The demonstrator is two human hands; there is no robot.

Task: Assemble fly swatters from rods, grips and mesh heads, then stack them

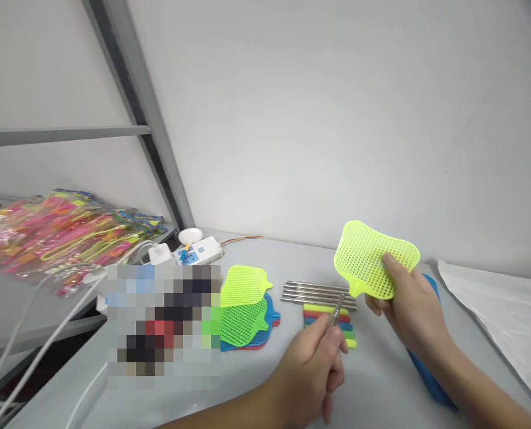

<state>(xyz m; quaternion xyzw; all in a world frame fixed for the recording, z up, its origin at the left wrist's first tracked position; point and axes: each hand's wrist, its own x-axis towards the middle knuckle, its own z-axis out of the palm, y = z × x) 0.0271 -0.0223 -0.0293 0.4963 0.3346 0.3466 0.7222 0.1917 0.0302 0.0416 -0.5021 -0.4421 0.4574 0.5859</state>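
My right hand [415,307] pinches a yellow mesh fly swatter head [364,257] by its right side, thumb on the face. Its short socket points down toward my left hand [310,366], which is closed around a thin metal rod [337,310]. The rod's upper tip is just left of the socket; whether they touch I cannot tell. Behind my hands lies a row of several steel rods [316,291]. Coloured handles [328,319] in yellow, red, blue and green lie just in front of them. To the left, yellow [244,285], green [244,325], blue and red swatter heads overlap.
A white power strip [202,250] with plugs and cables stands at the back left. Bagged colourful goods [68,235] fill a shelf on the left beside a grey metal frame [142,113]. A blue object [432,378] is partly under my right forearm. White sheeting [493,310] lies right. One patch is pixelated.
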